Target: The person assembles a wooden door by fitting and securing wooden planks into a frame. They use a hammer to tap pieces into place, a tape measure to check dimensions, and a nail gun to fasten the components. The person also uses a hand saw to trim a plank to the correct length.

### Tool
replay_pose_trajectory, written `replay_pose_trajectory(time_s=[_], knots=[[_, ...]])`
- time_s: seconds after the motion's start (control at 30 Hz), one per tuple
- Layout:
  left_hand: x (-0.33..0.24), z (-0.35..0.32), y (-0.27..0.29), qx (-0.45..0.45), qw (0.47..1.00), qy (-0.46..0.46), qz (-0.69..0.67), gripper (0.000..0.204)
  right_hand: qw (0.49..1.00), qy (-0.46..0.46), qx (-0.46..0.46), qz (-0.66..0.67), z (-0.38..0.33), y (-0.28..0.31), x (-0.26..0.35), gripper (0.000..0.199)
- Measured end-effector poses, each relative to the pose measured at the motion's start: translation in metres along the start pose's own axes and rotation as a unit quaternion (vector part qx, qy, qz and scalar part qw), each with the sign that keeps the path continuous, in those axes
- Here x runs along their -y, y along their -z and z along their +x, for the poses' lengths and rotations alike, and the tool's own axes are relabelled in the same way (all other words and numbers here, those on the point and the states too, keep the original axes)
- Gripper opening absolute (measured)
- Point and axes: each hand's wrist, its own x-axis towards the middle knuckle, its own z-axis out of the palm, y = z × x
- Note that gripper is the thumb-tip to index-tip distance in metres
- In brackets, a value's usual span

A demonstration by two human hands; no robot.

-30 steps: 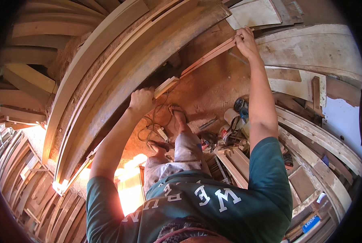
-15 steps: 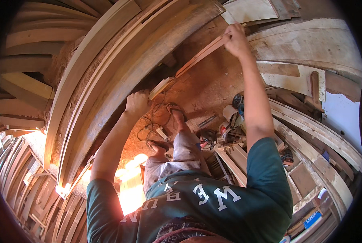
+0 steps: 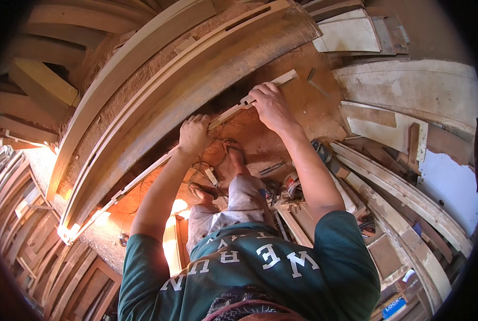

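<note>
"What are the hands doing?"

"Your left hand is closed, with its fingers bent over a long, pale wood strip. Your right hand is closed too, on what looks like the same strip, farther to the right, by a little notch."

"Where is the strip?"

"It runs along the near side of the big stained board. One end sticks out past your right hand, on the far right."

"What is different from a second ago?"

"Then your right hand was way out to the right, holding thin, reddish wood. Now it is near your left hand."
</note>
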Motion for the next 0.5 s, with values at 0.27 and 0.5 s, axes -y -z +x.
replay_pose_trajectory(time_s=[0.27, 0.5], knots=[[0.005, -0.006, -0.014, -0.056, 0.998, -0.036, -0.008, 0.030, 0.993, 0.033, 0.060, -0.101, 0.006, 0.000, -0.004, 0.005], [0.005, -0.004, -0.024, -0.084, 0.996, -0.030, -0.024, 0.026, 0.986, 0.078, 0.058, -0.132, -0.003, 0.001, -0.006, 0.010]])
